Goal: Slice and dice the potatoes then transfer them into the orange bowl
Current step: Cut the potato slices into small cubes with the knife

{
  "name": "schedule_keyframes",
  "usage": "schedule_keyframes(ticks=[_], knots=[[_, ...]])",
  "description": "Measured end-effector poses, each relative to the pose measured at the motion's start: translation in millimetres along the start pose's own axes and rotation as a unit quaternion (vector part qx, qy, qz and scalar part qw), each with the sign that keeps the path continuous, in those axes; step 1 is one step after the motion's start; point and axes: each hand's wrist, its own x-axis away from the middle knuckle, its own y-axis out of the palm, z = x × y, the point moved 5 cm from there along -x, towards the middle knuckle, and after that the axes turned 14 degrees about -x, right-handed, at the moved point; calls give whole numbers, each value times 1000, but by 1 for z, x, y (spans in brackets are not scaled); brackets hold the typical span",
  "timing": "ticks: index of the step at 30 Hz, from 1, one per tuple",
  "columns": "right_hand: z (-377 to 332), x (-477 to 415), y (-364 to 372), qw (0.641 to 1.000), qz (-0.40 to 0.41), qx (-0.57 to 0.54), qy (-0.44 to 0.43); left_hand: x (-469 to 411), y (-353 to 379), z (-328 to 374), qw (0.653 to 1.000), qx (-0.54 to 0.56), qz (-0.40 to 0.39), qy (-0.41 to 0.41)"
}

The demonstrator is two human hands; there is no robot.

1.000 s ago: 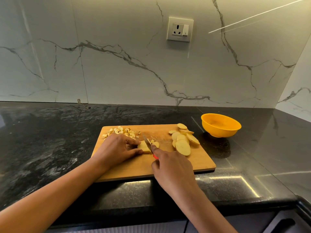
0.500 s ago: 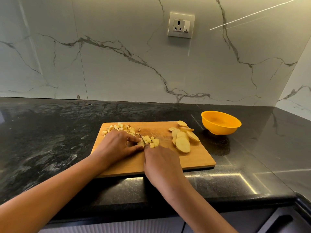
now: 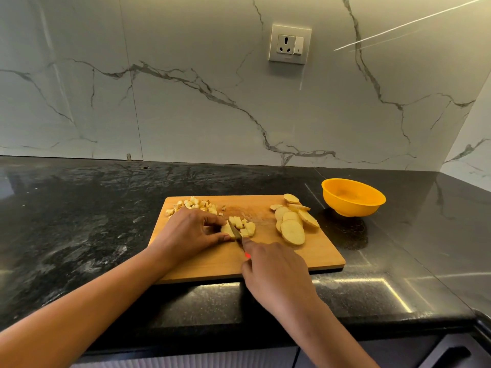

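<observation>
I am in the dicing step. My left hand (image 3: 191, 232) curls its fingertips and thumb round the near-left end of a potato slice (image 3: 228, 229) and pins it to the cutting board (image 3: 318, 258). My right hand (image 3: 273, 269) is closed round the red handle of the knife (image 3: 236, 232), forefinger laid along the top. The blade sits across the slice just beside my left fingertips, and freshly cut cubes (image 3: 243, 225) lie on its far side.

A diced pile (image 3: 196, 204) lies just beyond my left hand. The round slices (image 3: 292, 221), not yet diced, are stacked beyond and to the right of my right hand. Further right, off the board on the table (image 3: 79, 221), stands the orange bowl (image 3: 353, 197), which looks empty, so I judge the task roughly half done.

Next I should draw my left fingertips back a little before the next cut, since little of the slice is left to hold.
</observation>
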Motion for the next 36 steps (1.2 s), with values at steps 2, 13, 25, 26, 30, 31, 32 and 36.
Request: schedule_keyframes(ticks=[2, 13, 25, 26, 30, 31, 32, 36], knots=[[2, -9, 0, 999, 2, -32, 17, 0, 1, -1, 1000, 10, -3, -5], [-5, -2, 2, 999, 43, -30, -6, -1, 0, -4, 1000, 28, 10, -8], [-12, 1, 12, 999, 46, -4, -3, -3, 2, -6, 999, 23, 25, 10], [-12, 1, 11, 999, 44, 3, -1, -2, 2, -6, 999, 24, 26, 12], [-14, -9, 10, 999, 16, 29, 9, -2, 1, -5, 999, 23, 30, 13], [-15, -14, 11, 999, 1, 34, 8, -2, 1, -5, 999, 23, 31, 14], [-16, -19, 11, 999, -11, 40, 5, -2, 1, -4, 999, 22, 32, 14], [-20, -14, 10, 998, -25, 61, -8, -2, 0, -3, 999, 18, 38, 15]])
